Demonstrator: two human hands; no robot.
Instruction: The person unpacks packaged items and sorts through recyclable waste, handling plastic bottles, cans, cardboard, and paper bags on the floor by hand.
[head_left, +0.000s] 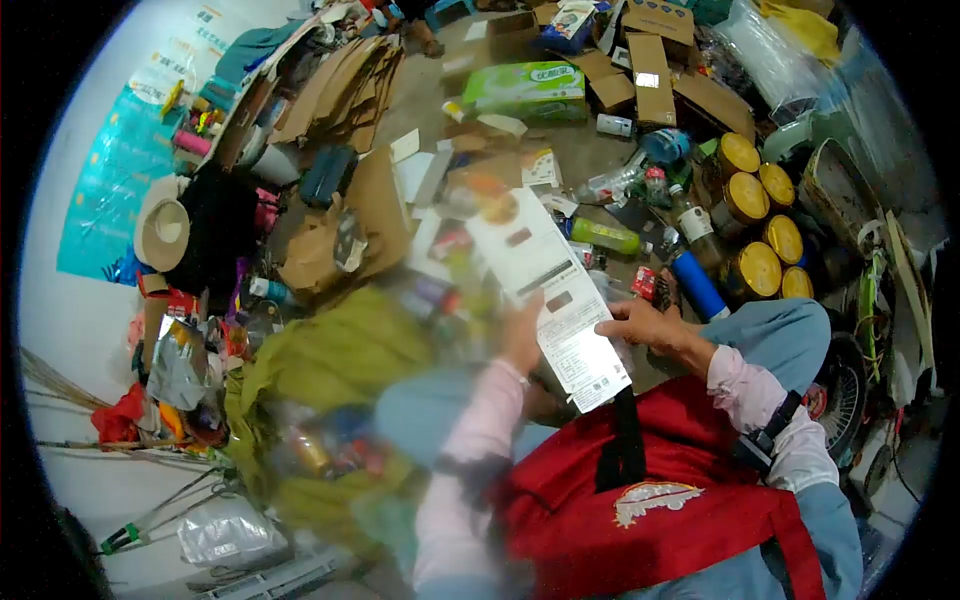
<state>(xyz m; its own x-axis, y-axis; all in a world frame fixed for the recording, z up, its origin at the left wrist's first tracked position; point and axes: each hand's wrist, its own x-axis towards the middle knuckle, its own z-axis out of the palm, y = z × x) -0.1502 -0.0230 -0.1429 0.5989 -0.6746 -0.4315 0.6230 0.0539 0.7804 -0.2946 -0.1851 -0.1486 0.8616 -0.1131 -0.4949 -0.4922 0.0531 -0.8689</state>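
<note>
A long white printed carton (572, 325), flattened, slants across the middle of the view above the red apron (640, 500). My left hand (522, 335) is closed on its left edge, slightly blurred. My right hand (645, 325) grips its right edge, with the thumb side against the print. The carton's far end, with an orange and brown picture, points away from me. Just beyond my right hand lie a small red packet (643, 282) and a blue cylinder (697, 285).
Yellow-lidded jars (758, 270) stand at the right. A green carton (525, 90) and brown boxes (652, 80) lie at the back. An olive-green sack (330, 365) spreads at the left, beside flattened cardboard (375, 225). Bottles (605, 236) lie on the floor ahead.
</note>
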